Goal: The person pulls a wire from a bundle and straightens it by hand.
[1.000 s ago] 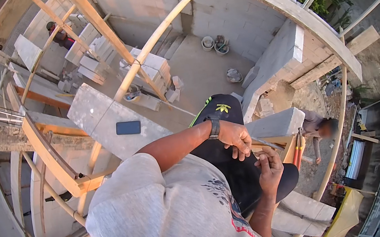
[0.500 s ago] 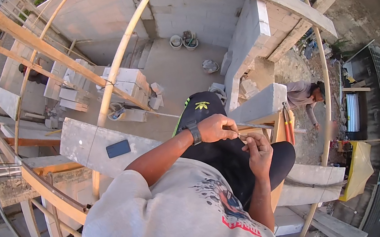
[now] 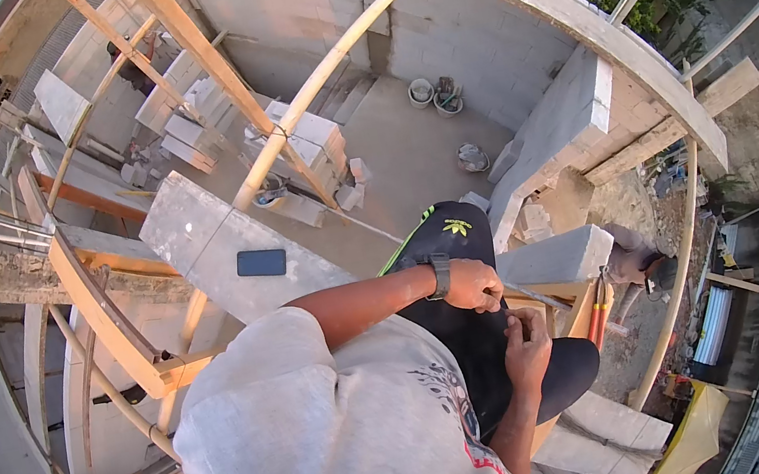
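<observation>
My left hand (image 3: 471, 284), with a dark watch (image 3: 441, 275) at its wrist, is closed in a pinch over my black trousers (image 3: 460, 345). Just below it, my right hand (image 3: 526, 348) is closed too, thumb against fingertips. Both sets of fingertips nearly meet; whatever small thing they hold is too dark and fine to name. Close by on the right, a hand tool with red-orange handles, like pincers (image 3: 599, 320), rests at a wooden board. A dark phone (image 3: 261, 263) lies on the pale slab (image 3: 196, 231) to my left.
Bamboo poles (image 3: 325, 69) and a timber post (image 3: 205, 54) cross in front. Stacked blocks (image 3: 312, 142) and buckets (image 3: 420, 93) stand on the floor below. A block wall (image 3: 549, 131) rises ahead. Another person (image 3: 633, 263) bends down at the right, beside a yellow tarp (image 3: 689, 436).
The view has shifted, so the surroundings sit farther right and lower. My hands remain close together, with the left fingers now curled more tightly. The other person at the right bends lower.
</observation>
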### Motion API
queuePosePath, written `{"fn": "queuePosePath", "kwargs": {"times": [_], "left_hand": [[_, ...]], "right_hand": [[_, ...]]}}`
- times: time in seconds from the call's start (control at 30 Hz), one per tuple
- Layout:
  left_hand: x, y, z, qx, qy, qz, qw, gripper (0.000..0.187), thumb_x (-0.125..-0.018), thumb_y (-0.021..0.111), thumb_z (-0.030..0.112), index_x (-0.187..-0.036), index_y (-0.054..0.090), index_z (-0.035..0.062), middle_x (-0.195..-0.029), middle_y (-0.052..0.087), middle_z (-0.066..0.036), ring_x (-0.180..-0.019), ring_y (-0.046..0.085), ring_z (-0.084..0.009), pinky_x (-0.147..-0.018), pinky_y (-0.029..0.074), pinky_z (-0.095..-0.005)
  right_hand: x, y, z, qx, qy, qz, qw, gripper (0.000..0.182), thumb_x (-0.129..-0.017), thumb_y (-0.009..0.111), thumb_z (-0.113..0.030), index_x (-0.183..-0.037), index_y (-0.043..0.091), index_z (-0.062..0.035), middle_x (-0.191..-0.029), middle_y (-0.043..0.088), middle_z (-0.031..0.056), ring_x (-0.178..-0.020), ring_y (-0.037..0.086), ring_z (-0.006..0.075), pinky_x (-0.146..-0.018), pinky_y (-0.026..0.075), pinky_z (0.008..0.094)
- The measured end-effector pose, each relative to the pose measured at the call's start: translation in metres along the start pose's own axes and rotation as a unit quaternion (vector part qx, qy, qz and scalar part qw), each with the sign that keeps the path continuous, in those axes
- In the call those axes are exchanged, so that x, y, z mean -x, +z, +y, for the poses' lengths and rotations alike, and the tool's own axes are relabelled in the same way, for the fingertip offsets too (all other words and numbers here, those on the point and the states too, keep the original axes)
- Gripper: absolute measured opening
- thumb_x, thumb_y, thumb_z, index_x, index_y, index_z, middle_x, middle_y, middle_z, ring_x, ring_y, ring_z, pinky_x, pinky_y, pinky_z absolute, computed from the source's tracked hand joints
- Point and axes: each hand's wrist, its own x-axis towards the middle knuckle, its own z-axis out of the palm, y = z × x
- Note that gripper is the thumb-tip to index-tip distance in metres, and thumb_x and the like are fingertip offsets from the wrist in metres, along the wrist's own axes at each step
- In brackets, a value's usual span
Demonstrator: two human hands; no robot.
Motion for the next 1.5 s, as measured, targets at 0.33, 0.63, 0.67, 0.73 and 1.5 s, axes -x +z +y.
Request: {"fn": "queuePosePath", "kwargs": {"times": [0.33, 0.63, 0.67, 0.73, 1.5], "left_hand": [[-0.013, 0.004, -0.024, 0.086, 0.012, -0.017, 0.996, 0.024, -0.089, 0.067, 0.029, -0.086, 0.068, 0.0046, -0.073, 0.068, -0.003, -0.068, 0.066, -0.0148, -0.062, 0.052, -0.0316], [-0.011, -0.005, -0.026, 0.188, -0.05, -0.072, 0.978, 0.023, -0.091, 0.065, 0.029, -0.096, 0.068, 0.0067, -0.079, 0.064, 0.0, -0.068, 0.063, -0.0116, -0.058, 0.052, -0.0276], [-0.01, -0.007, -0.027, 0.19, -0.052, -0.077, 0.977, 0.023, -0.092, 0.065, 0.029, -0.097, 0.069, 0.0071, -0.079, 0.064, 0.0, -0.068, 0.063, -0.0114, -0.059, 0.051, -0.0272], [-0.009, -0.007, -0.029, 0.192, -0.053, -0.08, 0.977, 0.023, -0.092, 0.064, 0.029, -0.099, 0.07, 0.0074, -0.079, 0.064, 0.0, -0.069, 0.063, -0.0113, -0.059, 0.051, -0.0268], [0.005, -0.01, -0.013, -0.09, 0.028, 0.081, 0.992, 0.025, -0.082, 0.07, 0.034, -0.094, 0.075, 0.0119, -0.084, 0.073, -0.01, -0.081, 0.069, -0.0291, -0.072, 0.052, -0.0416]], "right_hand": [[0.002, 0.009, 0.0, 0.079, -0.066, 0.018, 0.994, 0.011, -0.095, 0.049, -0.004, -0.101, 0.058, 0.0001, -0.094, 0.069, 0.0138, -0.068, 0.068, 0.0243, -0.064, 0.053, 0.0365], [-0.005, 0.01, -0.005, 0.099, -0.065, 0.001, 0.993, 0.009, -0.096, 0.047, -0.004, -0.101, 0.055, -0.0012, -0.094, 0.071, 0.0133, -0.067, 0.067, 0.0245, -0.063, 0.053, 0.0367], [-0.006, 0.01, -0.007, 0.099, -0.066, 0.001, 0.993, 0.009, -0.096, 0.047, -0.004, -0.101, 0.055, -0.0012, -0.094, 0.071, 0.0133, -0.067, 0.067, 0.0245, -0.063, 0.053, 0.0367], [-0.008, 0.01, -0.01, 0.087, -0.051, 0.001, 0.995, 0.007, -0.097, 0.048, -0.005, -0.098, 0.054, -0.0017, -0.09, 0.071, 0.0128, -0.062, 0.066, 0.0235, -0.061, 0.053, 0.0355], [-0.009, 0.019, -0.008, -0.106, 0.068, -0.032, 0.992, 0.014, -0.1, 0.046, -0.014, -0.101, 0.051, -0.0011, -0.071, 0.064, 0.0076, -0.053, 0.054, 0.0109, -0.053, 0.045, 0.0262]]}}
